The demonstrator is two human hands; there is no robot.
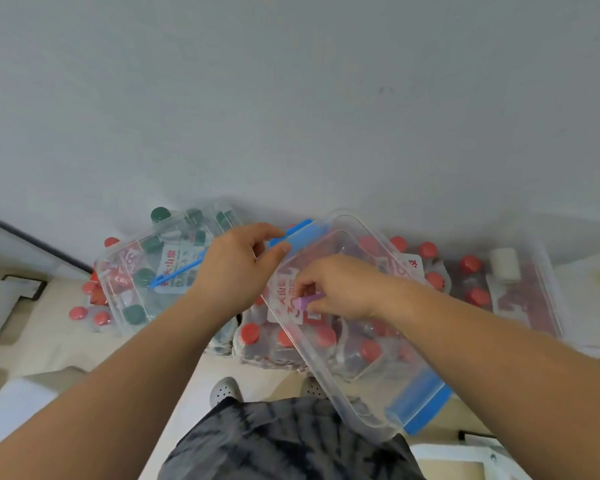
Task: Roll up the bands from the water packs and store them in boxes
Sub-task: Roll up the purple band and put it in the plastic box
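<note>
My left hand (238, 268) grips the far rim of a clear plastic box (368, 386) with blue latches, holding it tilted above the water packs. Inside the box, my right hand (336, 289) pinches a small rolled purple band (305, 302). Below the box lie shrink-wrapped water packs (278, 344) with red-capped bottles.
A second clear box (118, 292) with a blue latch rests on a pack of green-capped bottles at the left. A third clear container (541, 289) holding a white roll sits on packs at the right, against the grey wall. My grey shoes (224, 389) stand on the pale floor.
</note>
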